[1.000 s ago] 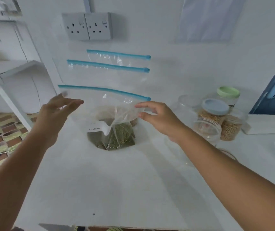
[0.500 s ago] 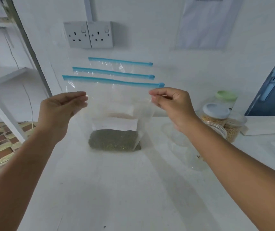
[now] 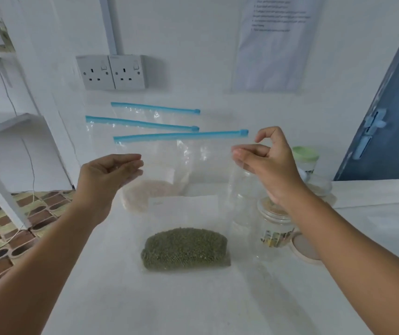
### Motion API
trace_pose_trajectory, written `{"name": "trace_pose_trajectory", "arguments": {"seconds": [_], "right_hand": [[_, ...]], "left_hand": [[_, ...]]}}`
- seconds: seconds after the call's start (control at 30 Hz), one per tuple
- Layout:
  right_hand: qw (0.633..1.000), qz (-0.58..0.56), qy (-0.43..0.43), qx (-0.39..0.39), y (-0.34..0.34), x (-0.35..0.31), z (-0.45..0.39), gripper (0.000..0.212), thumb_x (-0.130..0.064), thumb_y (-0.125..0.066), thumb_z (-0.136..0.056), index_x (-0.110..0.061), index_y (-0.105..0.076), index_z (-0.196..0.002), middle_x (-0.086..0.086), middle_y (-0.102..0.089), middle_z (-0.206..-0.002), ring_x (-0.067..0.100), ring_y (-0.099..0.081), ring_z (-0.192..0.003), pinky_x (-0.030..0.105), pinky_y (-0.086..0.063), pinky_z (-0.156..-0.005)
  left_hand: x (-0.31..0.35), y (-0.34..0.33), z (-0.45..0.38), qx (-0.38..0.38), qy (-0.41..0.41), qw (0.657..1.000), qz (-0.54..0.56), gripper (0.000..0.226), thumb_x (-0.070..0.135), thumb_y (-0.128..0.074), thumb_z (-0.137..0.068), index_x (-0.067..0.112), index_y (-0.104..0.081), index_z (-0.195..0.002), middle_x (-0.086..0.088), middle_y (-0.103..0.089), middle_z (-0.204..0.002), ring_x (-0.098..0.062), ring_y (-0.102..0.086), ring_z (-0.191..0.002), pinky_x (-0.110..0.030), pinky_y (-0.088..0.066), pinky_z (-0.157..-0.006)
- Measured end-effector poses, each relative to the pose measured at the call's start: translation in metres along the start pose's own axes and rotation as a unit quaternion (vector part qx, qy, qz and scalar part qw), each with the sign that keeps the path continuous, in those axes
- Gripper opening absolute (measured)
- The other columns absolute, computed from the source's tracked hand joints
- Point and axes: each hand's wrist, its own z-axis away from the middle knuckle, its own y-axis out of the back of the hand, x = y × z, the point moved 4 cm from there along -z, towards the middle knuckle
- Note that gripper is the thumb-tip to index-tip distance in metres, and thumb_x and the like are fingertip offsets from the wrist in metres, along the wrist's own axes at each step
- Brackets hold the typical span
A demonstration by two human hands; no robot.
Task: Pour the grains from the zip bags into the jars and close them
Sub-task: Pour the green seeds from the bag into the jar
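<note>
1. The front bag (image 3: 184,180) stands upright on the white table (image 3: 193,305), its green grains (image 3: 185,249) heaped at the bottom, lower in view than half a second ago.
2. Its blue zip (image 3: 180,136) has slid rightward against the two bags behind; it was lined up over them before.
3. The left hand (image 3: 107,175) pinches the bag's left edge below the zip, fingers and thumb together, much as before.
4. The right hand (image 3: 270,163) pinches the right edge, thumb to fingers, forefinger now curled up near the zip's end; earlier it lay flat with the rest.
5. Behind, one bag (image 3: 152,192) holds pale grains; the rear bag (image 3: 155,110) shows little but its zip.
6. An open jar (image 3: 276,226) stands just right of the front bag, under the right wrist, its lid (image 3: 303,247) on the table beside it.
7. A green-lidded jar (image 3: 306,158) stands farther back.
</note>
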Motion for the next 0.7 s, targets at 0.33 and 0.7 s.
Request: {"name": "trace_pose_trajectory", "arguments": {"seconds": [0.33, 0.7], "right_hand": [[0.998, -0.009, -0.047, -0.030, 0.002, -0.002, 0.014, 0.012, -0.011, -0.075, -0.093, -0.009, -0.074, -0.105, 0.010, -0.080, -0.096, 0.016, -0.075, -0.090, 0.027, -0.059, -0.090], [0.998, 0.010, -0.034, -0.051, 0.005, -0.009, 0.017, 0.014, -0.018, -0.084, -0.083, -0.021, -0.081, -0.096, 0.018, -0.078, -0.103, 0.023, -0.072, -0.097, 0.034, -0.055, -0.102]], "left_hand": [[0.078, -0.066, 0.012, -0.017, -0.267, 0.886, -0.379, 0.027, 0.053, -0.075, -0.085, 0.043, -0.074, -0.110, 0.002, -0.052, -0.135, -0.016, -0.045, -0.134, -0.013, -0.030, -0.107], [0.088, -0.169, 0.004, -0.191, -0.254, 0.839, -0.442, 0.025, 0.055, -0.076, -0.087, 0.044, -0.078, -0.109, 0.008, -0.060, -0.128, -0.006, -0.045, -0.120, -0.015, -0.031, -0.087]]}}
